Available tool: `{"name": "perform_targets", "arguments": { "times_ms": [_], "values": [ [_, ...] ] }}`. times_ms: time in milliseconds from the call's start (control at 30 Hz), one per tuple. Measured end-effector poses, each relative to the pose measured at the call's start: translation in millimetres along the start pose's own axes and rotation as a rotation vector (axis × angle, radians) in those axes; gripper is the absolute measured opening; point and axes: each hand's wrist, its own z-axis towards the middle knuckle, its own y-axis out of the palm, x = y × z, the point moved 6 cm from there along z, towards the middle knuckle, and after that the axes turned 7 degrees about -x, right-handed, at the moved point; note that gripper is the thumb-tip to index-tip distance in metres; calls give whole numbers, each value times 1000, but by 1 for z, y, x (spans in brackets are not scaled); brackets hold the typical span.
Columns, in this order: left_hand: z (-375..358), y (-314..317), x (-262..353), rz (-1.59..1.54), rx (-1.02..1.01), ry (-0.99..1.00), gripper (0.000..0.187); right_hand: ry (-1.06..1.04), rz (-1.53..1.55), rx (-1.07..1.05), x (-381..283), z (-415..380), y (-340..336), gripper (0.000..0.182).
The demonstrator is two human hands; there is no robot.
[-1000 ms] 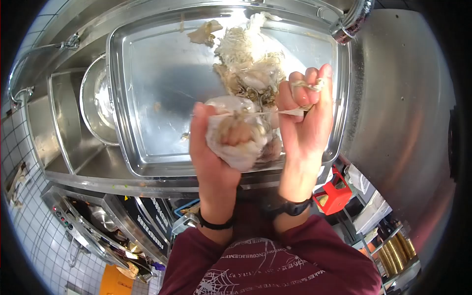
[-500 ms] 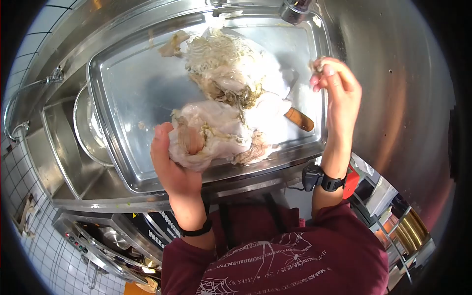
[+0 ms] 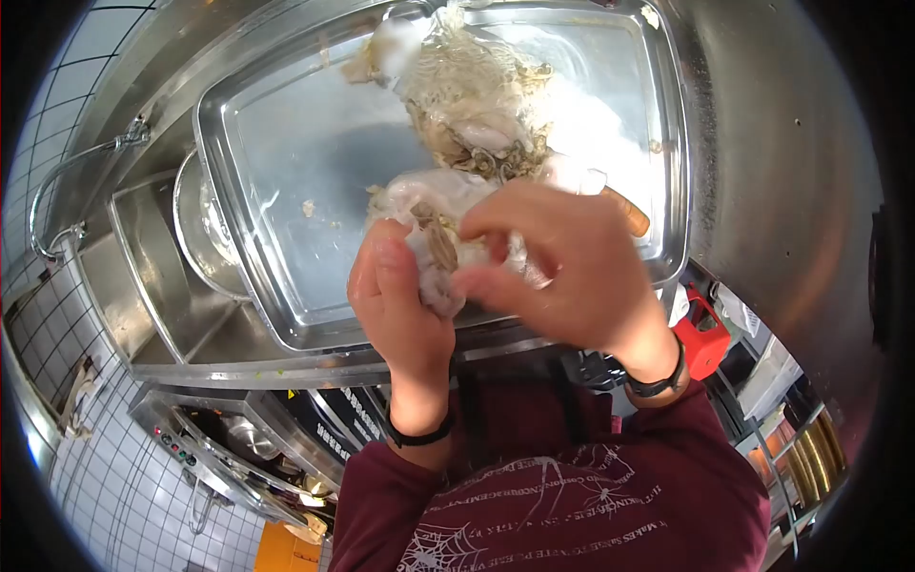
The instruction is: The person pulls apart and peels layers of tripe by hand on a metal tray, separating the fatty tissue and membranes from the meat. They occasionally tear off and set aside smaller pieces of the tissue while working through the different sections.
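Note:
A pale, whitish piece of raw meat or offal lies at the near side of a large metal tray. My left hand grips its left edge, with the fingers hidden behind the folded flesh. My right hand reaches over its right part, fingers curled and slightly blurred near the fold; whether they pinch anything is unclear. Beyond it sits a heap of frilly, pale yellowish offal. The wooden handle of a knife shows to the right of my right hand, its blade lost in glare.
A round metal bowl stands left of the tray over a steel sink basin. A tap pipe curves at the far left. Red plastic is at the right near a rack. Steel walls border the right side.
My right hand has moved left and down from the tray's right side to the near piece. My left hand has folded that piece inward. The view has shifted, so the tray appears farther right.

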Motion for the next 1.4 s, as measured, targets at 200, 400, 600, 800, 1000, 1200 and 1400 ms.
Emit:
{"name": "perform_targets", "arguments": {
  "times_ms": [200, 400, 600, 800, 1000, 1200, 1400],
  "values": [
    [-9, -6, 19, 190, -150, 69, 34, 39, -38, -140, 3, 5, 17, 24],
    [-14, 0, 29, 625, -120, 397, 34, 167, 385, -294, 12, 2, 22, 13],
    [-10, -3, -3, -330, -241, -109, 36, 248, 600, -164, 25, -8, 37, 12],
    [-9, -10, 4, -175, -176, -24, 38, 138, 413, -43, 23, -9, 28, 12],
    [-7, -13, 16, -46, -268, 68, 43, 176, 610, -332, 26, 7, 32, 17],
    [-2, -9, 19, 4, -486, -44, 30, 98, 399, -623, 19, 12, 30, 19],
    [-10, 2, 15, -13, -636, -157, 31, 125, 635, -412, 17, 8, 34, 19]
  ]
}}
